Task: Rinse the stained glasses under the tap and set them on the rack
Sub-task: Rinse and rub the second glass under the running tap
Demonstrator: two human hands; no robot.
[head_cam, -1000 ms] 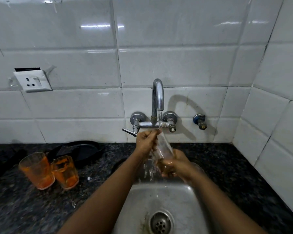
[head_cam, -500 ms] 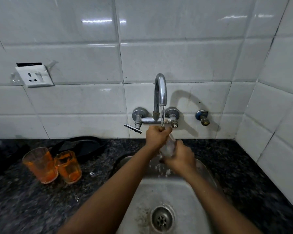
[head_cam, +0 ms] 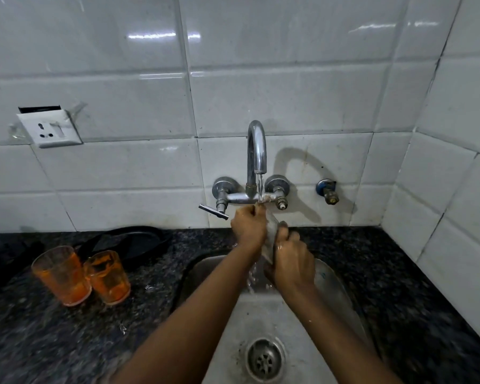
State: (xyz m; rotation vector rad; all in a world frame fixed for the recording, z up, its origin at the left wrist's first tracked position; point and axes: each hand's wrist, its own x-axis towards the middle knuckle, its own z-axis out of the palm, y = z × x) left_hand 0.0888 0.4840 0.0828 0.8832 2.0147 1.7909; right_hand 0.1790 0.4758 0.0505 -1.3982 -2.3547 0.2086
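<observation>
While water runs, both hands (head_cam: 249, 225) still grip the glass (head_cam: 272, 234).

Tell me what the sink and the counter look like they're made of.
Sink: apparently stainless steel, dull brushed grey with soft reflections and a metal drain strainer. Counter: probably polished granite or similar stone, black with pale speckles and slight sheen.

We record two bare forearms entering from the lower edge, with no sleeve, watch, bracelet or ring visible on either. The left hand (head_cam: 248, 227) and the right hand (head_cam: 291, 263) are ungloved, and both show a wet sheen with droplets across the knuckles and backs. Fingernails, where we can see them beyond the knuckles, appear short; finer detail is blurred.
</observation>
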